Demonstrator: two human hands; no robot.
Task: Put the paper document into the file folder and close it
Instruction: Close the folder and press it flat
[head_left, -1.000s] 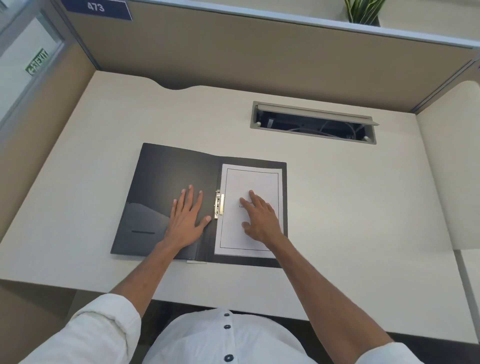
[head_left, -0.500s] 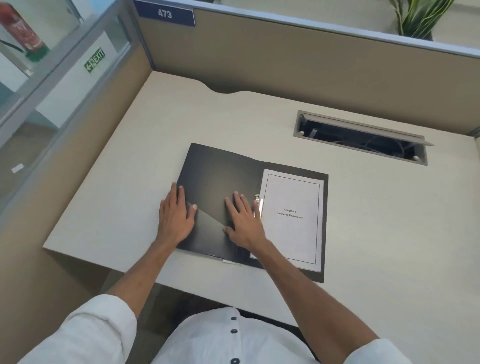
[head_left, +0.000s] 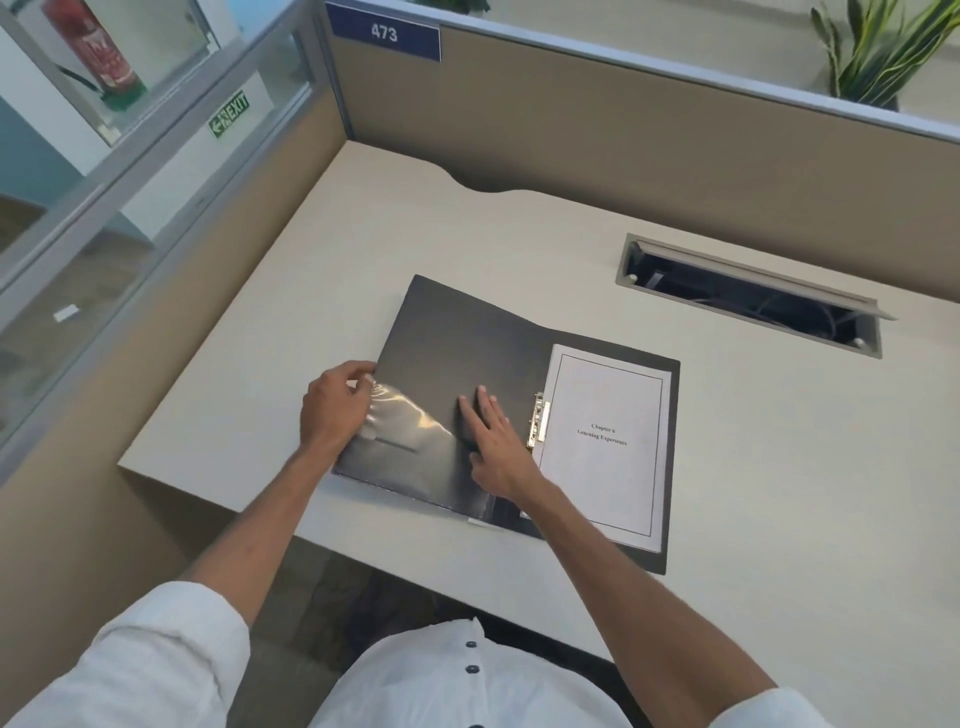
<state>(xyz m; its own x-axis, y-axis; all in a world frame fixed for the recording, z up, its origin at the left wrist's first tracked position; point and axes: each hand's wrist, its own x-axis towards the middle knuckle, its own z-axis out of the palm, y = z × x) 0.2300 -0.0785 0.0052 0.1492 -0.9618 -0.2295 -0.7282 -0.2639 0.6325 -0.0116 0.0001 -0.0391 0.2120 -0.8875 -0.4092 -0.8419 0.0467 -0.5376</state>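
A black file folder lies open on the beige desk. On its right half rests the white paper document, printed with a bordered title, beside the metal clip at the spine. My left hand curls its fingers around the outer left edge of the folder's left cover, by the shiny inner pocket. My right hand lies flat, fingers spread, on the inside of the left cover near the spine.
A cable slot with a raised lid is cut into the desk behind the folder. Tan partition walls close the back and left. A plant stands beyond the partition. The desk's front edge runs close below the folder.
My right hand moved off the paper onto the left cover. My left hand slid from flat on the cover to its outer edge and curled around it. The view swung left.
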